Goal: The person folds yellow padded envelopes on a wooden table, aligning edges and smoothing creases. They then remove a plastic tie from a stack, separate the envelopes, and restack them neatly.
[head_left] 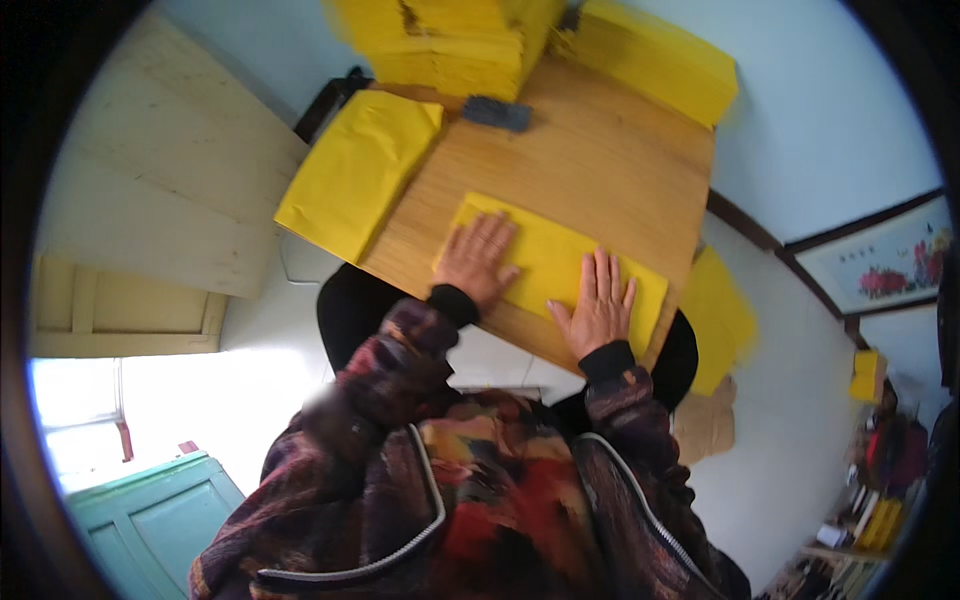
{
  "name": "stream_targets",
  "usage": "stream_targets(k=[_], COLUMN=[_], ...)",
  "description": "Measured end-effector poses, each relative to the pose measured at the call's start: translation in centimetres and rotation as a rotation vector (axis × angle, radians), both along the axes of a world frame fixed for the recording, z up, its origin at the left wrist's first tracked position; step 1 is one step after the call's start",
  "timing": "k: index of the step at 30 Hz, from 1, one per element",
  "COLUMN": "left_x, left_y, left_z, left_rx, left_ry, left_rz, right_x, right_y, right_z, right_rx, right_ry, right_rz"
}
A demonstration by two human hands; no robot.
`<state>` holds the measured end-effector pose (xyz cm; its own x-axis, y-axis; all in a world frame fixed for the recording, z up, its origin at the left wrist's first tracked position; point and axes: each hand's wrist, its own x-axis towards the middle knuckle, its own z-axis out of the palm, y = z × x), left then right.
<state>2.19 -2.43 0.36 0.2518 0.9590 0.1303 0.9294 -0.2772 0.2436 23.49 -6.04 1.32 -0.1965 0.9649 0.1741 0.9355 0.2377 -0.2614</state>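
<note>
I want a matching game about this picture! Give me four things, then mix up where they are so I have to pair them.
Things
1. left hand
2. right hand
3. dark grey block
4. flower picture

Places
A. on the wall, near the view's right edge
B. on the yellow sheet, toward its right end
C. on the table, by the tall yellow stack
D. on the yellow sheet, toward its left end

Pairs: 1-D, 2-B, 3-C, 4-A

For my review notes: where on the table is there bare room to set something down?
Widest bare patch on the wooden table: between dark block, long yellow stack and the yellow sheet under the left hand and right hand. A narrower strip separates that sheet from the left-side yellow piece. A tall yellow stack crowds the far edge.
</note>
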Motion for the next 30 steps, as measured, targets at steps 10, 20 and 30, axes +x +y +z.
stream_targets(k=[10, 20, 30], left_x=[-2.8, -5.0, -4.8], left_y=[0.1, 0.2, 0.1], left_z=[-0.1, -0.9, -0.6], left_rx=[0.020, 0.022, -0.003], left_ry=[0.106, 0.130, 0.127], left_rz=[0.051, 0.139, 0.151], right_x=[8.2, 10.6, -7.4], right_y=[-4.4, -5.2, 1.9], right_z=[0.2, 1.8, -0.3], right_rx=[-0.098, -0.166, -0.100], right_ry=[-0.120, -0.040, 0.011], right_rz=[-0.176, -0.324, 0.201])
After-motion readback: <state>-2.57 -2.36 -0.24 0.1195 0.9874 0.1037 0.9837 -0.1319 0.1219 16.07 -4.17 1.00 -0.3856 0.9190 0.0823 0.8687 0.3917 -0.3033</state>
